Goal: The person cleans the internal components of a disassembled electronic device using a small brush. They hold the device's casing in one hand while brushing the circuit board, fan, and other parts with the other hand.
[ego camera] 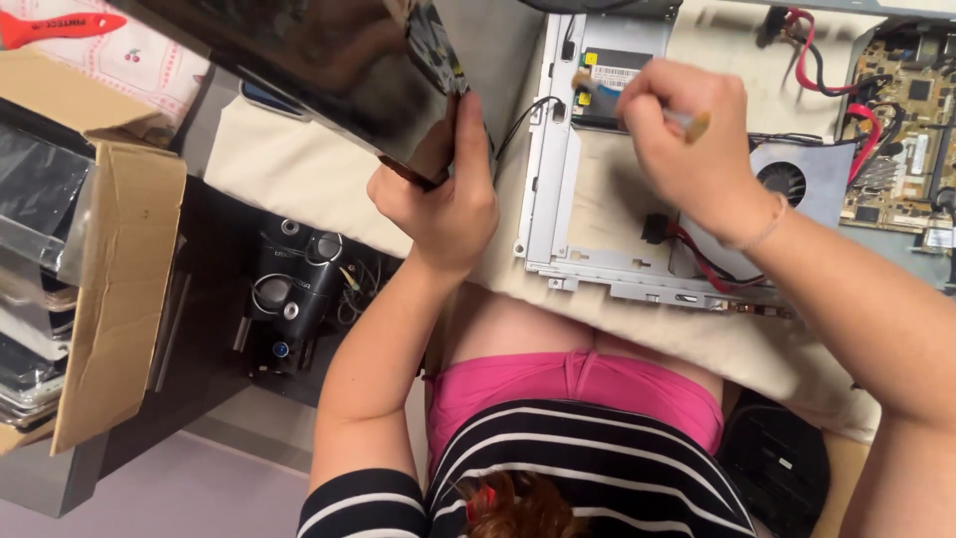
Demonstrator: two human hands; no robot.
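Our right hand [687,139] is closed tight around a screwdriver [637,100], its yellowish handle end poking out past the knuckles and its tip set down into the silver metal chassis frame [548,179] that lies on the cream cloth [299,169] in front of us. The tip sits near a labelled drive or module [609,70] mounted in the top of the frame; whether it is seated on a screw we cannot tell, since the fingers hide the contact. Our left hand [443,199] is clamped on the lower corner of a large dark glossy panel [299,60], fingers wrapped over its edge, holding it tilted up and away from the frame. A thin black cable [523,115] runs from under the panel toward the frame. To the right sit a cooling fan [782,179], red cables [697,254] and a green circuit board [906,110]; to the left an open cardboard box [119,289] and a black device with round ports [294,289] below the table edge. We judge the main risk to be the panel: held by one corner only, it could slip or swing down onto the frame, or tug the black cable if lifted further. The screwdriver could also skid off and strike the module.
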